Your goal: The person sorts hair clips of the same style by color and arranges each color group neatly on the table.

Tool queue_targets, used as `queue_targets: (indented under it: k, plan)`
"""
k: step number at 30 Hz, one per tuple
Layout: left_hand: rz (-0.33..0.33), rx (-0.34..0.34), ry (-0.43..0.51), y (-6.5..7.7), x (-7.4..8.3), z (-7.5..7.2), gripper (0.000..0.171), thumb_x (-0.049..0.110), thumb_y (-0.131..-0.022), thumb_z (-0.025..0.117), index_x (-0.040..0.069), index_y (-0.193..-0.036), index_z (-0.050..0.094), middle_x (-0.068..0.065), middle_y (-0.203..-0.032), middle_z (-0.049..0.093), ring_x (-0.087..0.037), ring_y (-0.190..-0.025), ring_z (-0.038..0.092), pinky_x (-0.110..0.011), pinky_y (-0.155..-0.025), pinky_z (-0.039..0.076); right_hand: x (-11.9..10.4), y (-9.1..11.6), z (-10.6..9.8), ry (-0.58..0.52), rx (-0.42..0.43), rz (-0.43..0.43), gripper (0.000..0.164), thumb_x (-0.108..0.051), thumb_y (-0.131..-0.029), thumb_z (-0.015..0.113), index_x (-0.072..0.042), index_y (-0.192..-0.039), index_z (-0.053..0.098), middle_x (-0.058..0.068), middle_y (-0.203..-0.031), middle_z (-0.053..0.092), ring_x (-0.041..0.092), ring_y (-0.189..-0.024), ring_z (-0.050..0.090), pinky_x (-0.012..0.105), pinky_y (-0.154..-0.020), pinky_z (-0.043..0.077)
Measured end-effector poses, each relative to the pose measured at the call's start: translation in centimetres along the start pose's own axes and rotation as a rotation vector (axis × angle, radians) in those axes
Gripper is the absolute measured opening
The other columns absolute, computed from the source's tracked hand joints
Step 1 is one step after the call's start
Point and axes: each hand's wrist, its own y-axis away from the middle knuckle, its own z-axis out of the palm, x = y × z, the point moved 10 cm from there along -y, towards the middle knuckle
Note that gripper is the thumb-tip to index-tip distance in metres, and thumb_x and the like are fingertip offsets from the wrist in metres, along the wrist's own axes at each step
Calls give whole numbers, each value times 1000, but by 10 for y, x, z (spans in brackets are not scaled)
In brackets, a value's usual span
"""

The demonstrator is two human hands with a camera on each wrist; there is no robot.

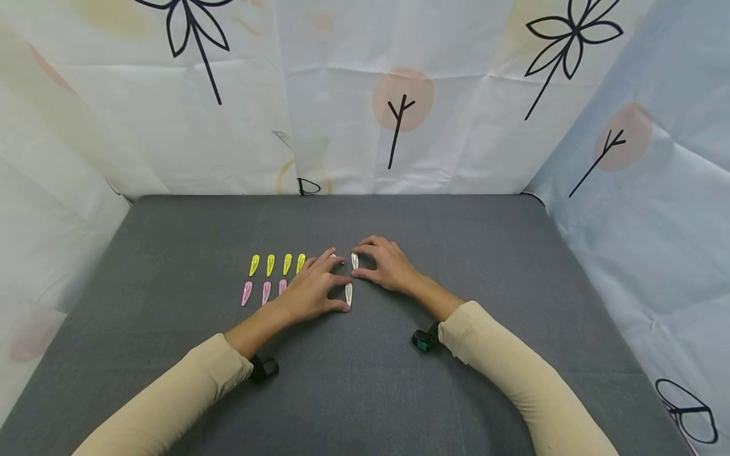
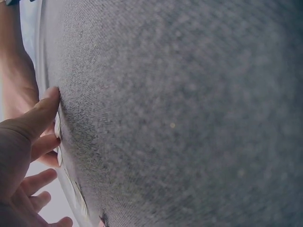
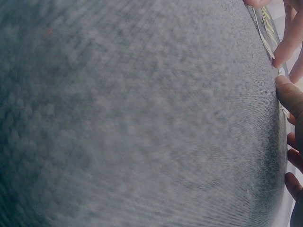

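Observation:
My left hand holds a white snap hair clip lying lengthwise between thumb and index finger, one at each end. Just beyond it, my right hand pinches a second white hair clip the same way, thumb at the near end and fingers at the far end. Both clips are at the grey tabletop. Another pale clip peeks out behind the left fingers, mostly hidden. In the left wrist view, the left thumb and index finger frame the near white clip.
Left of the hands, yellow hair clips stand in a row, with pink hair clips in a row nearer me. My left hand covers the right part of both rows. Patterned white cloth hangs behind the grey table.

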Motion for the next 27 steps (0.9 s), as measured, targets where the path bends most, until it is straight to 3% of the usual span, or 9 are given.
queue_targets:
  k: [7,15,27]
  plan:
    - [-8,30,-5,4,-5,-11,62,48,-75,84,7,-120,73,-18,-145,51,-41,-145,29,-65,-105,32,4,-1,4,-15,-42,43,48,-35,-88,77,-7,-126,67,12,-128,60,28,-120,55,53,-98,40]
    - [-155,129,-49,20,-35,-40,61,44,-73,87,4,-118,74,-19,-143,52,-40,-144,30,-64,-105,32,5,-1,3,-6,-34,44,48,-36,-87,78,-8,-124,69,10,-126,61,27,-119,55,50,-96,41]
    - [-269,115,-106,28,-52,-33,62,49,-73,86,1,-111,75,-21,-138,55,-41,-143,32,-64,-103,34,4,-1,3,-5,-35,40,47,-36,-88,77,-8,-124,69,10,-126,61,26,-120,55,50,-96,42]
